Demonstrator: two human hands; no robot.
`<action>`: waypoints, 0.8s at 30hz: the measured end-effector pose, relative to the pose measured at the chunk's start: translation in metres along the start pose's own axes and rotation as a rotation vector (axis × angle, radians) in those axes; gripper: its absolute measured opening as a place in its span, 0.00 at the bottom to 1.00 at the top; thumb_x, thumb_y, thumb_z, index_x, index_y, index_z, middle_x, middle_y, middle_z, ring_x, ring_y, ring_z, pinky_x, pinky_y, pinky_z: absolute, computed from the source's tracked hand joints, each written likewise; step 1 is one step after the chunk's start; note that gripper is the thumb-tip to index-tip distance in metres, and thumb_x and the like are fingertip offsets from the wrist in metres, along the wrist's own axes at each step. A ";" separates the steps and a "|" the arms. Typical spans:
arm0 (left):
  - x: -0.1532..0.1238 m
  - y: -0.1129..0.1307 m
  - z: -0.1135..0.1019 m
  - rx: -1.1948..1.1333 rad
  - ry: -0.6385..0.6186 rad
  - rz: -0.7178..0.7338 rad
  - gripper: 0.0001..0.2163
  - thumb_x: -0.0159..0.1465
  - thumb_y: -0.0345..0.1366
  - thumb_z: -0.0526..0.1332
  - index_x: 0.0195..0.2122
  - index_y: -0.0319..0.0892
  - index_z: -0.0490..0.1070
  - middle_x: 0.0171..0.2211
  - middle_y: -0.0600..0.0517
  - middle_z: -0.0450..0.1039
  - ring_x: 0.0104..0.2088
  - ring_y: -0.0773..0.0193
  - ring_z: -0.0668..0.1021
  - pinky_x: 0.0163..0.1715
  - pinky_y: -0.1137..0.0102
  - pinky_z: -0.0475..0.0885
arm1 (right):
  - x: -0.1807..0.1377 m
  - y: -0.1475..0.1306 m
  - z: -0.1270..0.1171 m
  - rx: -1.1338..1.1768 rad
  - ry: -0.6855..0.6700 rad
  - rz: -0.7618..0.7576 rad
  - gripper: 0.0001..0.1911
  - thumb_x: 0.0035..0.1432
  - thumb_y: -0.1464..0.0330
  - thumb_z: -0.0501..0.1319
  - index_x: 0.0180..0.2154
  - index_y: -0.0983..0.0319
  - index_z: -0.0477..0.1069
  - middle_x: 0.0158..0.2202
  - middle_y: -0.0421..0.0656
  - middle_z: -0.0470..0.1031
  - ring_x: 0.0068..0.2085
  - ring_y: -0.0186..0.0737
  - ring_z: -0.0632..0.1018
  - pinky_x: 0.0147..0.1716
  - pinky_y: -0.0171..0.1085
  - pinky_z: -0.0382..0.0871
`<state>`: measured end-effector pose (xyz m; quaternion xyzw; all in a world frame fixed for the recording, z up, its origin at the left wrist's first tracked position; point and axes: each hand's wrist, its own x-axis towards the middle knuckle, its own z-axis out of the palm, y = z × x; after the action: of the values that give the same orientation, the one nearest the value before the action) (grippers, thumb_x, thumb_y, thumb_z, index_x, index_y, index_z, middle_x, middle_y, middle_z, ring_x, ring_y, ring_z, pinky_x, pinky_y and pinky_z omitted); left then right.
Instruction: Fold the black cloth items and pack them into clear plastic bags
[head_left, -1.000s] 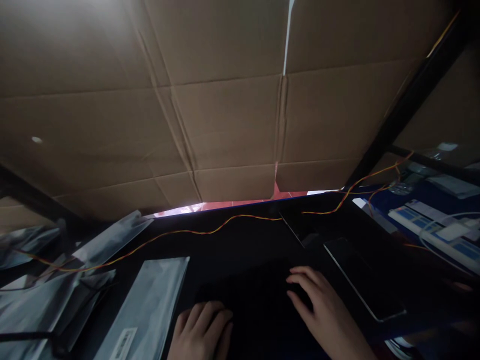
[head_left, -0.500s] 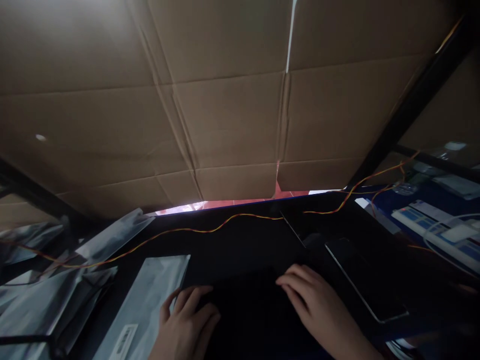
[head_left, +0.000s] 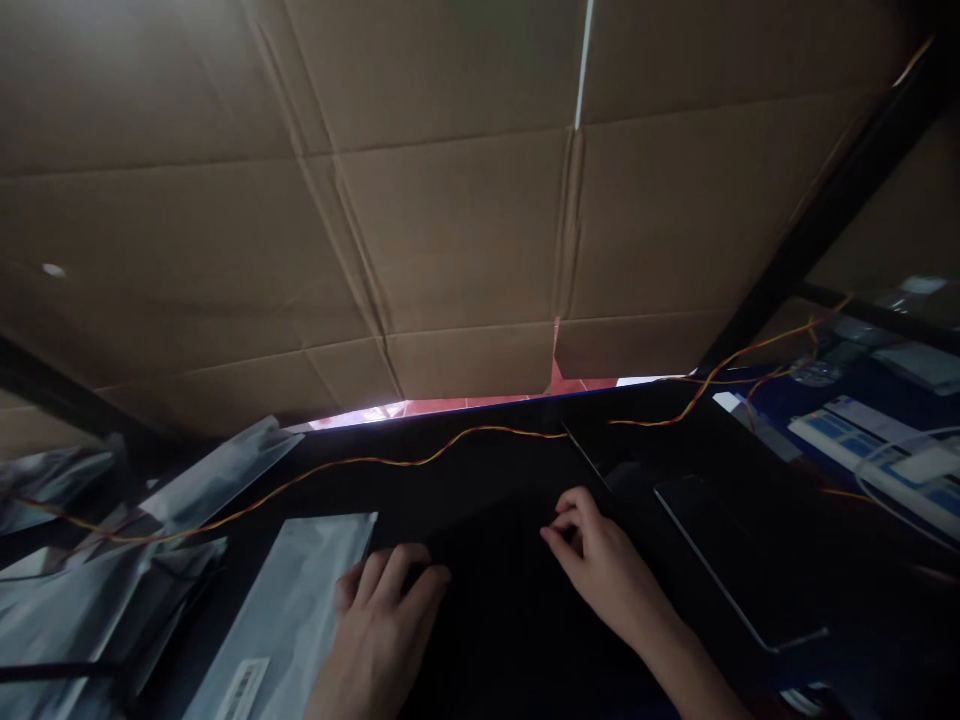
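My left hand [head_left: 382, 620] is curled, its thumb and fingers bent toward each other at the right edge of a pale plastic sleeve [head_left: 292, 580] with a barcode label [head_left: 244, 690]. My right hand [head_left: 604, 565] is across from it over the black surface, thumb and fingertips drawn into a pinch. Between the hands lies a very dark area with a faint upper edge, perhaps a flat black object; too dark to make out. What either hand holds is hidden. Right of my right hand lies a dark flat panel [head_left: 742, 560] with a light edge.
A cardboard wall [head_left: 465, 230] closes off the back. A twisted red-yellow wire [head_left: 360, 460] crosses the black table. Plastic bags [head_left: 75, 620] are piled at left; another clear sleeve [head_left: 217, 475] lies behind them. A blue-white box [head_left: 870, 455] with a white cable is at right.
My right hand has risen slightly and its fingers have curled into a pinch. My left hand has moved a little up and right. The view has shifted slightly.
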<state>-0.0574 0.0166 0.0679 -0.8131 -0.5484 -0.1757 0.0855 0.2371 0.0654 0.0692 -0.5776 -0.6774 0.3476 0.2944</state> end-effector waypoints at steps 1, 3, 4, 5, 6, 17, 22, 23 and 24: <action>0.001 -0.002 0.000 -0.008 -0.031 -0.003 0.15 0.70 0.29 0.59 0.44 0.56 0.83 0.42 0.52 0.81 0.40 0.55 0.82 0.40 0.61 0.73 | 0.001 -0.001 -0.001 0.005 0.005 -0.009 0.07 0.75 0.63 0.56 0.50 0.54 0.70 0.41 0.41 0.84 0.36 0.44 0.84 0.36 0.41 0.74; 0.004 -0.008 0.000 -0.014 -0.081 -0.007 0.18 0.69 0.25 0.56 0.41 0.55 0.84 0.35 0.54 0.80 0.34 0.58 0.82 0.37 0.62 0.73 | 0.002 -0.003 -0.004 0.017 -0.018 -0.048 0.07 0.75 0.65 0.55 0.45 0.53 0.72 0.45 0.42 0.85 0.41 0.45 0.86 0.41 0.42 0.76; 0.006 -0.012 0.001 -0.010 -0.092 -0.015 0.19 0.68 0.25 0.56 0.41 0.55 0.85 0.33 0.54 0.80 0.32 0.59 0.82 0.36 0.63 0.73 | 0.002 -0.003 -0.006 0.022 -0.043 -0.071 0.08 0.74 0.67 0.56 0.43 0.53 0.74 0.46 0.42 0.85 0.44 0.46 0.86 0.44 0.43 0.77; 0.008 -0.016 0.003 -0.001 -0.093 -0.030 0.20 0.67 0.25 0.55 0.42 0.54 0.85 0.33 0.54 0.81 0.31 0.59 0.83 0.36 0.63 0.74 | 0.001 -0.003 -0.008 0.026 -0.069 -0.091 0.10 0.73 0.68 0.57 0.42 0.52 0.76 0.47 0.41 0.85 0.47 0.47 0.86 0.48 0.44 0.78; 0.011 -0.020 0.005 0.011 -0.091 -0.052 0.19 0.68 0.26 0.55 0.44 0.53 0.85 0.33 0.54 0.82 0.31 0.59 0.84 0.36 0.63 0.75 | 0.000 -0.002 -0.010 0.028 -0.092 -0.105 0.11 0.72 0.69 0.58 0.41 0.52 0.79 0.50 0.41 0.86 0.51 0.48 0.86 0.52 0.46 0.78; 0.002 -0.011 0.008 0.013 -0.015 0.017 0.31 0.73 0.36 0.60 0.77 0.53 0.59 0.75 0.45 0.65 0.67 0.49 0.78 0.58 0.55 0.82 | -0.031 0.002 -0.037 -0.026 -0.340 -0.046 0.42 0.53 0.75 0.74 0.65 0.36 0.74 0.80 0.32 0.52 0.80 0.61 0.47 0.75 0.67 0.48; -0.015 -0.013 -0.017 -0.093 -0.123 0.250 0.18 0.68 0.36 0.68 0.58 0.58 0.79 0.58 0.54 0.83 0.60 0.50 0.83 0.63 0.51 0.80 | -0.049 -0.011 -0.039 0.021 -0.362 -0.069 0.43 0.54 0.77 0.73 0.64 0.34 0.74 0.78 0.30 0.54 0.80 0.62 0.48 0.74 0.69 0.48; -0.017 -0.014 -0.022 -0.134 -0.154 0.277 0.12 0.67 0.35 0.69 0.51 0.58 0.81 0.48 0.57 0.87 0.55 0.53 0.86 0.65 0.53 0.78 | -0.052 -0.013 -0.040 0.020 -0.378 -0.062 0.42 0.55 0.77 0.73 0.64 0.34 0.74 0.78 0.29 0.54 0.79 0.62 0.48 0.74 0.69 0.48; -0.020 -0.016 -0.027 -0.176 -0.182 0.298 0.07 0.67 0.35 0.70 0.44 0.57 0.81 0.40 0.59 0.86 0.48 0.57 0.88 0.66 0.56 0.77 | -0.055 -0.014 -0.041 0.014 -0.396 -0.050 0.41 0.55 0.77 0.73 0.63 0.33 0.75 0.77 0.29 0.55 0.79 0.62 0.49 0.74 0.69 0.47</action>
<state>-0.0838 -0.0038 0.0839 -0.9022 -0.4098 -0.1341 -0.0106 0.2704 0.0157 0.1041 -0.4790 -0.7339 0.4515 0.1679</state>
